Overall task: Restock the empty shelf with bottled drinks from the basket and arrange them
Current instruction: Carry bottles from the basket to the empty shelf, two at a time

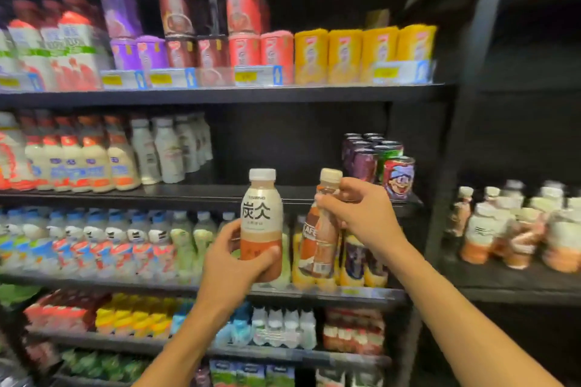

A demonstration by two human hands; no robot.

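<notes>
The milk tea bottle [261, 223], white-capped with a cream and orange label, stands upright in the left hand [232, 264], whose fingers and thumb curl round its lower body; it sits just in front of the bare stretch of shelf [276, 195] above that hand. The coffee bottle [322, 229], brown-labelled and tilted a little, hangs from the right hand [361, 214], which pinches it at the neck just under the cap. Both look full, so I judge them moderately heavy, stiff-walled plastic with slick wrap labels; a grip round the waist seems surer than one at the neck, where the bottle could swing or slip. Beyond the right hand stand cans [377, 160] at the gap's far end; beyond the left hand, pale bottles [169, 151].
</notes>
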